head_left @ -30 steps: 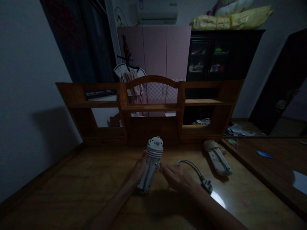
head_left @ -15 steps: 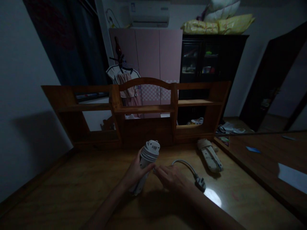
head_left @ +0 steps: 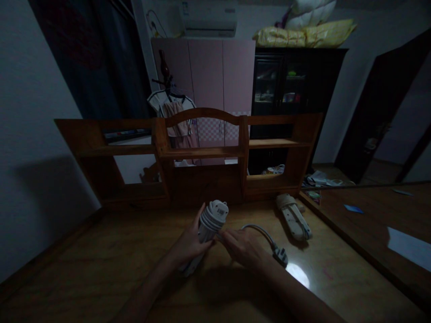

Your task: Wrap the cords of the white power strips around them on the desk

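Observation:
My left hand point(head_left: 188, 244) grips a white power strip point(head_left: 209, 224) with its cord wound round the upper end, holding it tilted above the wooden desk point(head_left: 101, 278). My right hand point(head_left: 244, 246) rests just right of the strip, fingers pinched on the cord where it leaves the coil. The loose white cord point(head_left: 261, 231) arcs right and ends in a dark plug point(head_left: 280, 256) lying on the desk. The room is dim.
A second cream power strip point(head_left: 293, 216) with wound cord lies at the back right. A wooden shelf unit point(head_left: 202, 152) stands along the desk's far edge. A bright glare spot point(head_left: 298, 274) sits near the plug. Papers lie on a neighbouring dark table point(head_left: 387, 224).
My left hand has wrapped more fully round the strip, which tilted slightly and shifted right. The plug and free cord have drawn a little closer to my right hand. The camera view shifted.

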Demonstrator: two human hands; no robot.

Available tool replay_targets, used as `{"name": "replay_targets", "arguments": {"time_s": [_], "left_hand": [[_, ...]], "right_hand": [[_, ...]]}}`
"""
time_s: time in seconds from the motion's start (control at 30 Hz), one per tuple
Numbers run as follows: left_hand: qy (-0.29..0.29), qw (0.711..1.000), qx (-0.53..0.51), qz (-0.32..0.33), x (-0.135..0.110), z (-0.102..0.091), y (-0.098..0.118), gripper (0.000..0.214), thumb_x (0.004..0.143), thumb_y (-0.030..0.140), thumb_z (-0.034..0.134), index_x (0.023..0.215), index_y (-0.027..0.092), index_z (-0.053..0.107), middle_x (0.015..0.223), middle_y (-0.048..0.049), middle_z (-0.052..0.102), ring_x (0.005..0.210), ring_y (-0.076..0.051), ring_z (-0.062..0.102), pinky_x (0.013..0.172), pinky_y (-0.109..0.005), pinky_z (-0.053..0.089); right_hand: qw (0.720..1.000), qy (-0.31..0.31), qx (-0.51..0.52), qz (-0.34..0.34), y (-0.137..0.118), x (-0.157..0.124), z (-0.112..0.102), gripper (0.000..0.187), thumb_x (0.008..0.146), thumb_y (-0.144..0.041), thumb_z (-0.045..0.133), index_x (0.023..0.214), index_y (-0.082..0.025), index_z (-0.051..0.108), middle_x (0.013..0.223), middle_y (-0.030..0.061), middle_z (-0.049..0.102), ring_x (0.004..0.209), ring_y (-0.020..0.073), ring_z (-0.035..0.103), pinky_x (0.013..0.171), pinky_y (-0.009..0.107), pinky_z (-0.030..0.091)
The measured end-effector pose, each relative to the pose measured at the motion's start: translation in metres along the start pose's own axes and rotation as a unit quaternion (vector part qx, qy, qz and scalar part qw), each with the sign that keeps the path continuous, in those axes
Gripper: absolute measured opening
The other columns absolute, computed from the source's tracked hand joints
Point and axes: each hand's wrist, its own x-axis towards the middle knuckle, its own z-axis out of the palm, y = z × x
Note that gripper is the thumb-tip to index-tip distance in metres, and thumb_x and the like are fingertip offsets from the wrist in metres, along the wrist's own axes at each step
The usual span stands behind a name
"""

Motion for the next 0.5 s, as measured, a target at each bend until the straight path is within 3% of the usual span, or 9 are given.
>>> {"name": "replay_targets", "arguments": {"time_s": [0.13,0.23,0.4,0.5], "left_hand": [[-0.005,0.993,0.118,-0.028,-0.001,-0.002,0.002,0.100,0.074,0.022,0.062,0.148,0.022,-0.005,0.135,-0.0151,0.050,0.110,-0.027,0.058,0.087,-0.036,0.048],[-0.001,0.973,0.227,-0.035,-0.002,-0.007,0.008,0.093,0.077,0.018,0.054,0.147,0.024,-0.006,0.128,-0.0141,0.055,0.089,-0.025,0.066,0.072,-0.031,0.050],[-0.009,0.942,0.335,0.026,-0.005,-0.005,0.019,0.090,0.075,0.007,0.048,0.147,0.030,-0.001,0.137,-0.0084,0.047,0.104,-0.023,0.060,0.078,-0.027,0.046],[-0.020,0.919,0.393,0.025,-0.006,0.003,0.019,0.096,0.069,-0.003,0.045,0.147,0.035,0.001,0.134,-0.0056,0.047,0.103,-0.020,0.058,0.080,-0.026,0.045]], "right_hand": [[0.999,-0.031,-0.013,-0.018,0.000,0.000,0.001,0.011,0.095,-0.016,0.041,0.096,-0.018,0.052,0.073,0.0001,0.059,0.055,0.0123,0.050,0.045,0.027,0.025],[0.999,-0.031,-0.012,-0.030,-0.002,0.002,0.002,0.010,0.095,-0.016,0.043,0.094,-0.018,0.052,0.073,-0.0001,0.059,0.056,0.0119,0.050,0.046,0.026,0.025],[0.997,-0.069,-0.008,-0.017,-0.006,0.004,0.004,0.008,0.093,-0.016,0.045,0.090,-0.018,0.052,0.072,-0.0007,0.059,0.050,0.0111,0.045,0.044,0.028,0.020],[0.994,-0.114,0.003,-0.005,-0.007,0.004,0.004,0.007,0.091,-0.014,0.048,0.086,-0.017,0.052,0.073,0.0004,0.060,0.052,0.0111,0.047,0.045,0.027,0.021]]}}
